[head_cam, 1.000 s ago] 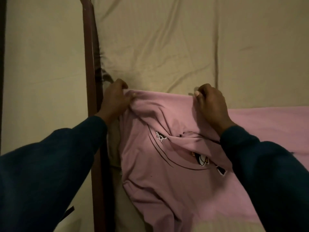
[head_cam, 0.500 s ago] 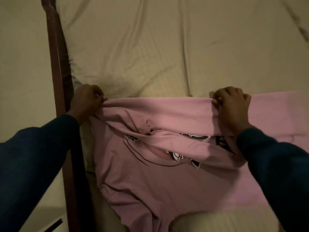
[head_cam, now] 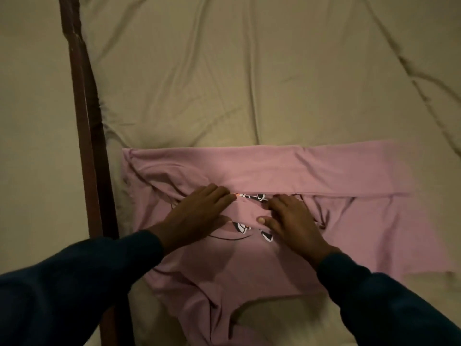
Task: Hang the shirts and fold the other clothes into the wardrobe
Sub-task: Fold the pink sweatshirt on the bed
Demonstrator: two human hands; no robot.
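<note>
Pink shirt [head_cam: 249, 258] spread on the bed sheet [head_cam: 224, 71], just right of the dark wooden bed rail [head_cam: 87, 146]. Far edge now folded over toward the near side as a flat band, no longer pinched up like half a second back. Left hand [head_cam: 197, 216] and right hand [head_cam: 291, 221] moved in to the middle, fingers straight and flat, pressing down by the cartoon print, holding nothing. So first fold looks done, smoothing stage now. Probably more folds needed before anything goes near the wardrobe, which isn't in view.
</note>
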